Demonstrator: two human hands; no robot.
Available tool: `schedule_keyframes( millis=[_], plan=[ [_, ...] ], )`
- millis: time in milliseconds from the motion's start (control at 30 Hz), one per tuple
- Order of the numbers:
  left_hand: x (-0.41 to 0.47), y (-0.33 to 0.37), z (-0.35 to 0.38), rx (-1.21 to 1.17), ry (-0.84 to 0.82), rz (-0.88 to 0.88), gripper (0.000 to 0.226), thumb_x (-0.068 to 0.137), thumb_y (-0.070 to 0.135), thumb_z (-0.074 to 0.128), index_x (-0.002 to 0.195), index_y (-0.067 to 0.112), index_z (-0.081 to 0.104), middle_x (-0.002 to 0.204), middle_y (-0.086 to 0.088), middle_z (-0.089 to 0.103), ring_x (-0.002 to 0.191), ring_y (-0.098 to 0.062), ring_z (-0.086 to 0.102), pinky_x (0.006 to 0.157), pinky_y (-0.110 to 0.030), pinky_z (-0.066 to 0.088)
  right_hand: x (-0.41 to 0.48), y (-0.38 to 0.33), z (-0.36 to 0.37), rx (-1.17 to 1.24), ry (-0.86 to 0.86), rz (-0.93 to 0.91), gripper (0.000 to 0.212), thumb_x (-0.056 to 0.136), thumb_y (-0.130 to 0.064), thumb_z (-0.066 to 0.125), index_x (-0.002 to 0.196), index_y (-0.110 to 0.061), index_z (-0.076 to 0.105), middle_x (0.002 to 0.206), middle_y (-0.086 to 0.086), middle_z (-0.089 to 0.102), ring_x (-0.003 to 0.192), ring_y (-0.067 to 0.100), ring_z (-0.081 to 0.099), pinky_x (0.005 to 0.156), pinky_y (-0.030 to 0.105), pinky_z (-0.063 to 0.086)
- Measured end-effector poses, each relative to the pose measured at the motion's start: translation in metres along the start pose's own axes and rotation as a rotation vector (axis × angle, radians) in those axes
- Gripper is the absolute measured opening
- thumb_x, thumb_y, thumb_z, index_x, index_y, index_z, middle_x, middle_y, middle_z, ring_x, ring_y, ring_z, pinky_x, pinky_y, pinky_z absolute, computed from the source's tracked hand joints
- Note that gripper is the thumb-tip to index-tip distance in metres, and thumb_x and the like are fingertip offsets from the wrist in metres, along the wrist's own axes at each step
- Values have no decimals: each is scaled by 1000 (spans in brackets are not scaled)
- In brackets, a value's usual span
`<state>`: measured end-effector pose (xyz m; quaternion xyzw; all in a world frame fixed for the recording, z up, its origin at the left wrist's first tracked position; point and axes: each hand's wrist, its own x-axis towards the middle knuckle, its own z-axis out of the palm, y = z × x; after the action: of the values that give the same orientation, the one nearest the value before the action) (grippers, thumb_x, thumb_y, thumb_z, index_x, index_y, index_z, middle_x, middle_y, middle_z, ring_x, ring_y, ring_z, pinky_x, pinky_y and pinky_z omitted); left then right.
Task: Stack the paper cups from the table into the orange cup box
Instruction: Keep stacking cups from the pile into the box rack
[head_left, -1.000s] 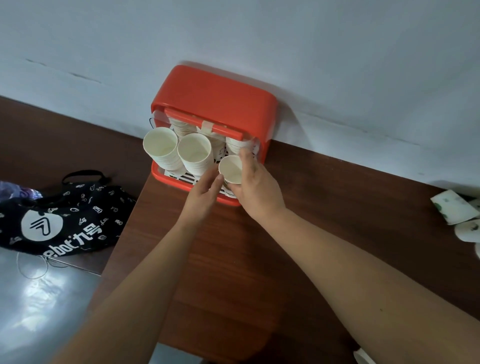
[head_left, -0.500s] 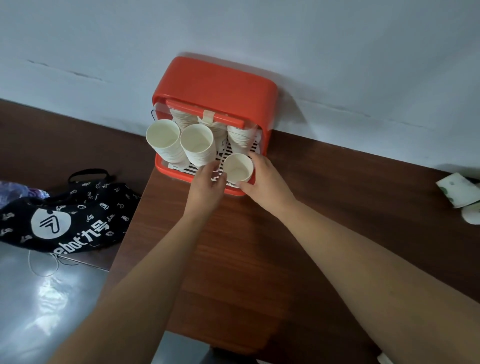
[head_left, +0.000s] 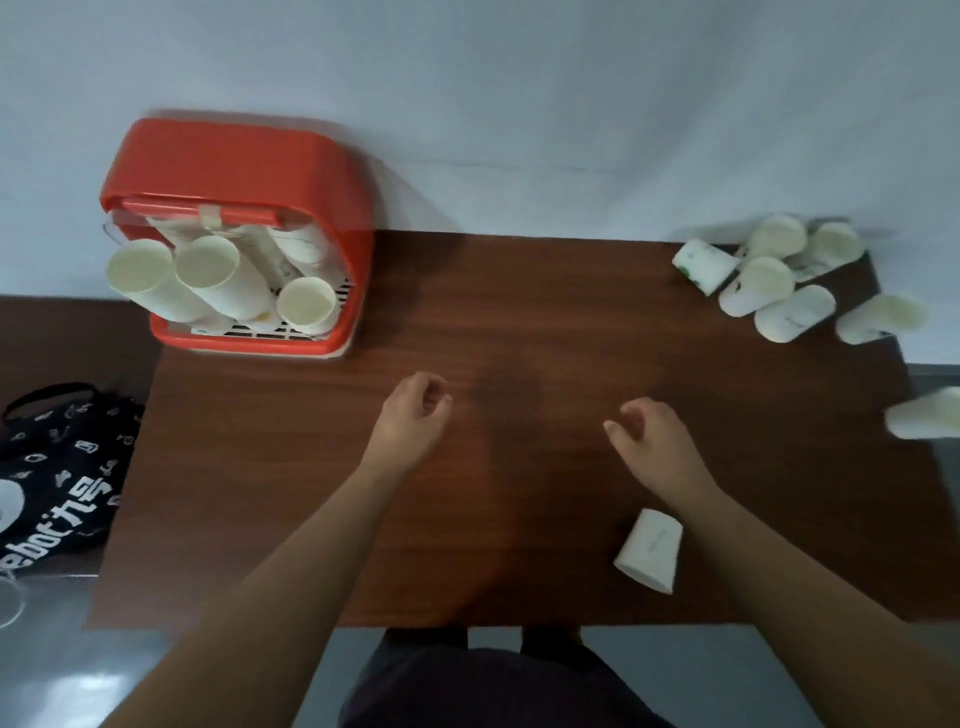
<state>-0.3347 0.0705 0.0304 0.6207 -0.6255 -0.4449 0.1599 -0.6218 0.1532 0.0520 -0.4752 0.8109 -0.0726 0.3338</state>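
- The black bag (head_left: 57, 467), lying off the table's (head_left: 519, 312) left edge, bears white lettering that reads "ebot九号". The picture's border cuts off the start of the word, so the full brand cannot be told.
- Part of a white round logo (head_left: 8, 512) shows at the bag's left, mostly out of view.
- Small white icons (head_left: 85, 446) are scattered over the cloth; none reads as a letter or number.
- The paper cups (head_left: 763, 283) at the table's far right corner and the single cup (head_left: 649, 553) near its front edge carry faint marks, too blurred to read.
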Motion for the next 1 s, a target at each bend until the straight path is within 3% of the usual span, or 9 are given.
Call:
schedule_keyframes(
  millis=[133,333,433,533,600,767,867,933,1000],
  plan=[
    [-22,44,91,100,-261,-5,19,101,29,56,116,20,62,112,4,60,98,-9,57,82,-20,39,-25,77,-2,80,-56,125,48,96,-39,61,136,-16,50,135,6,48,108,12,50,91,30,44],
    [-52,67,200,215,-511,-201,28,101,35,54,123,19,60,117,0,60,102,-16,57,83,-30,48,-44,147,18,182,-169,275,65,96,-47,59,144,-9,38,141,14,41,117,28,54,87,32,44],
    [-61,72,232,192,-576,-277,31,103,35,50,127,18,60,126,-5,61,105,-20,58,90,-36,50,-40,160,33,334,-227,341,65,95,-48,59,143,-9,41,137,14,50,118,28,56,87,31,44],
    [-64,84,248,154,-583,-284,36,105,36,47,130,13,60,128,-9,62,110,-25,60,96,-44,51,-31,163,34,630,-270,444,50,96,-47,57,133,-14,51,128,9,60,107,24,62,91,46,56],
    [-62,99,247,74,-536,-266,42,104,40,48,138,17,56,134,-6,60,114,-22,59,99,-42,50,-23,159,19,827,-276,453,40,98,-41,58,129,-17,55,123,7,61,102,23,64,84,47,60],
    [-51,165,237,-139,-450,-47,71,93,47,65,152,27,31,144,8,42,128,-12,47,102,-30,44,6,156,-54,1213,-235,425,21,102,-26,51,115,-15,63,116,11,65,98,27,68,69,39,60],
    [-38,202,246,-89,-399,188,88,82,38,81,147,24,24,149,8,31,135,-7,36,107,-25,40,18,158,-96,1376,-168,456,18,101,-26,54,109,-13,65,113,15,65,89,27,69,62,35,56],
    [-29,225,256,9,-331,351,90,78,34,85,146,25,27,145,10,28,129,2,33,99,-8,36,22,164,-121,1490,-155,483,23,99,-27,58,114,-11,64,115,17,65,93,30,69,59,34,53],
    [-21,246,267,42,-263,445,84,79,31,83,144,23,31,141,9,29,119,8,36,89,-1,35,25,174,-142,1605,-164,486,29,99,-27,60,121,-8,61,117,21,66,98,32,69,64,37,57]
  ],
)
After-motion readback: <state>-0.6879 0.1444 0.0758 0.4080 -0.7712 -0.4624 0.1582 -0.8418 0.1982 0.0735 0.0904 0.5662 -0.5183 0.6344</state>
